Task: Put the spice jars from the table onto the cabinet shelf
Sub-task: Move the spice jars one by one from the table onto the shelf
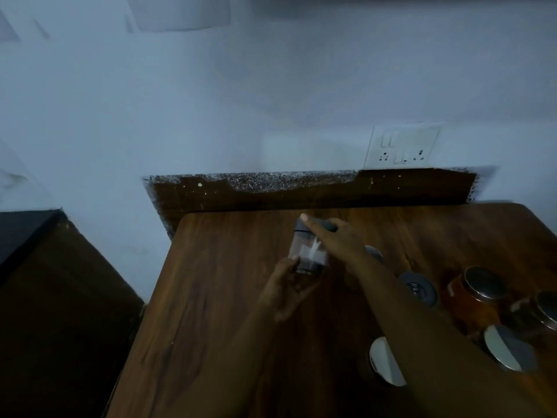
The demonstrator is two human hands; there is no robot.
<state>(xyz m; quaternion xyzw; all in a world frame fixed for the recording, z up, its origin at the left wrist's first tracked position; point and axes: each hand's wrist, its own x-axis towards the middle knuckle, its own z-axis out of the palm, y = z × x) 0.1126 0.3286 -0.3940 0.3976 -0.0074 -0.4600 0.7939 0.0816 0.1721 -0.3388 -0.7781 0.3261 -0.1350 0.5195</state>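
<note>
While the left hand (289, 292) cups the jar's (307, 251) base, the right hand (337, 236) grips its lid above the table (217, 327).

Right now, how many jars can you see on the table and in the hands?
7. One clear grey-lidded jar is held in both hands. Two grey-lidded jars stand beside the right arm. Two amber jars sit at the right; two shiny-lidded ones are nearest. The arm may hide more.

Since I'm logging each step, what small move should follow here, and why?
Probably lift the clear jar off the table toward the shelf. The right hand is over its dark lid and the left hand at its base, so it looks gripped. No cabinet shelf is in view.
</note>
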